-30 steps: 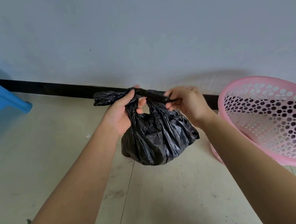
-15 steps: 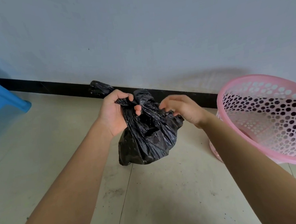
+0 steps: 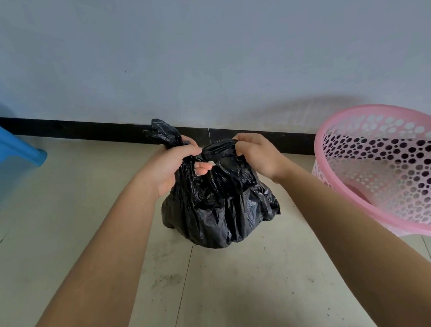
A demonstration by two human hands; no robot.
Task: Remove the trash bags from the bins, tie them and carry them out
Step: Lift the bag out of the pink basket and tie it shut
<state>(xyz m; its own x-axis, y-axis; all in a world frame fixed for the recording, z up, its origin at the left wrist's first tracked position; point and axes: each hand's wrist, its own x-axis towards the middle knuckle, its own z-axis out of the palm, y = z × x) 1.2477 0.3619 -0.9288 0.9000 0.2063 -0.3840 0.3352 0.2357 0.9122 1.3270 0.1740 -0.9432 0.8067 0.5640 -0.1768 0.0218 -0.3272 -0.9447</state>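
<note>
A full black trash bag (image 3: 220,209) hangs just above the pale tiled floor in the middle of the view. My left hand (image 3: 171,166) is shut on one twisted ear of the bag, whose loose end sticks up behind my knuckles. My right hand (image 3: 257,155) is shut on the other twisted ear, pulled out to the right. A knot sits between the two hands at the bag's neck. The pink perforated bin (image 3: 348,179) stands tilted at the right, with no bag in it.
A grey wall with a black skirting strip (image 3: 79,129) runs close behind the bag. A blue plastic stool (image 3: 2,157) stands at the left edge. The floor tiles (image 3: 218,290) in front are dusty.
The two ears, crossed and bunched half a second ago, are now pulled apart sideways. The knot between my hands has drawn tight and the bag hangs lower.
</note>
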